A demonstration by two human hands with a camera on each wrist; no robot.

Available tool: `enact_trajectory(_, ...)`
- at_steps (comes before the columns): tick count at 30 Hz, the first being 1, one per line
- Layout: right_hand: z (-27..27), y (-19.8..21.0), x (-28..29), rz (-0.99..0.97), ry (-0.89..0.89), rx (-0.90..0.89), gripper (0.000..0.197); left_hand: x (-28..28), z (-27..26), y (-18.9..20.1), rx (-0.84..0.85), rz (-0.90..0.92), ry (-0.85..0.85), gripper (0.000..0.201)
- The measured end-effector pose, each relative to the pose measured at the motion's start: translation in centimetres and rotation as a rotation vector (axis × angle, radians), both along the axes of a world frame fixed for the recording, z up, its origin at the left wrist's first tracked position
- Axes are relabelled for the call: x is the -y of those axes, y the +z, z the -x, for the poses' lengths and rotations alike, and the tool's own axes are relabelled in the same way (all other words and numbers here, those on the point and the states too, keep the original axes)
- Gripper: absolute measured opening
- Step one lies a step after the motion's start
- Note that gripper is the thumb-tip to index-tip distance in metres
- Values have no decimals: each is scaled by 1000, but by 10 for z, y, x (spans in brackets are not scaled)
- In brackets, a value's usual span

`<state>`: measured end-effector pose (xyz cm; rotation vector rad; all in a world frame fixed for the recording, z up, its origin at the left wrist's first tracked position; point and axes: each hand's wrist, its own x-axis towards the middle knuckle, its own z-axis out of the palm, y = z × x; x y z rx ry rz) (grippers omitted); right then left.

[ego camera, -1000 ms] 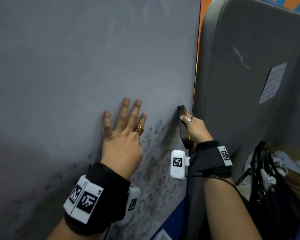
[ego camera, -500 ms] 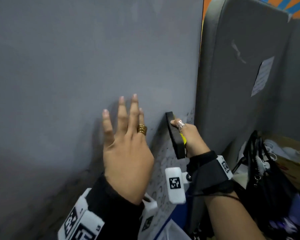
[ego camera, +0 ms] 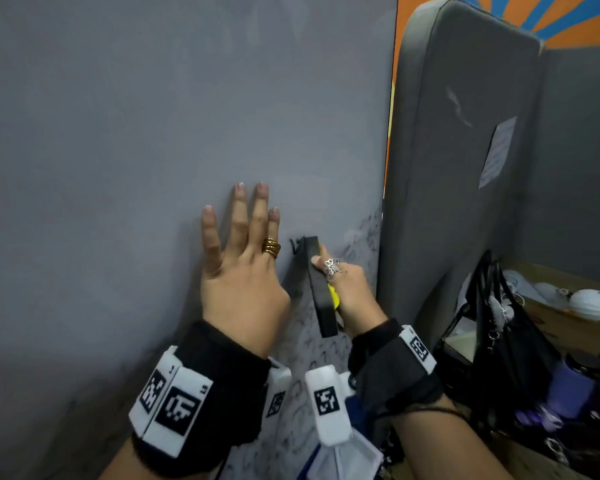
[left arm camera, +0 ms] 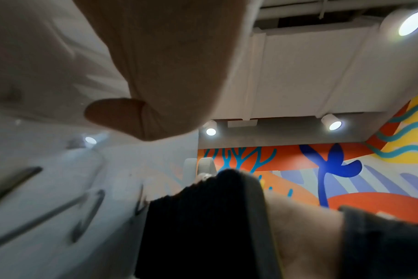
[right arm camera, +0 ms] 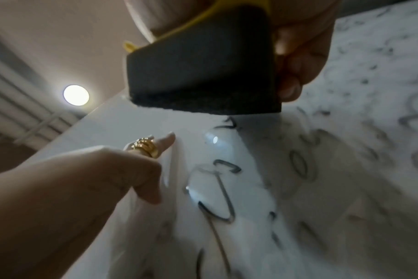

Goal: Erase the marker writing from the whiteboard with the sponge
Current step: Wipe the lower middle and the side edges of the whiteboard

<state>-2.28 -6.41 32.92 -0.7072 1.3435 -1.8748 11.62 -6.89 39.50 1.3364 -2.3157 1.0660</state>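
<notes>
The whiteboard (ego camera: 153, 133) stood upright, and the person's left hand (ego camera: 243, 271) lay spread flat against it, fingers straight, I would guess to steady the panel while the other hand scrubbed. The right hand (ego camera: 347, 289) was curled round the sponge (ego camera: 321, 289), fingers over its top edge, holding it just beside the left hand with its dark face turned to the board; whether it quite touched the surface I could not tell. The sponge was a thick rectangular block, black and felt-like on the wiping side, with a strip of yellow backing under the palm. The board looked smooth and glossy, catching small glints of the ceiling lamps in the right wrist view. The marker writing (right arm camera: 222, 188), thin dark loops partly smeared to grey, covered the lower right area below the sponge.
</notes>
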Motion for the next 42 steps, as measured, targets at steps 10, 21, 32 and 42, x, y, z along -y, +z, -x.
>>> enact_trajectory(10,15,11,4,-108,-235,41,25,-20,-26,-8,-154,-85,-24,75)
enact_trajectory(21,-43,12,-6,106,-132,-76,28,-24,-66,-21,-144,-47,1,79)
enact_trajectory(32,-59,8,-6,59,-136,-128,22,-24,-62,-24,-165,-20,11,80)
enact_trajectory(42,-2,11,1,27,-70,-184,27,-21,-70,-25,-69,-29,83,85)
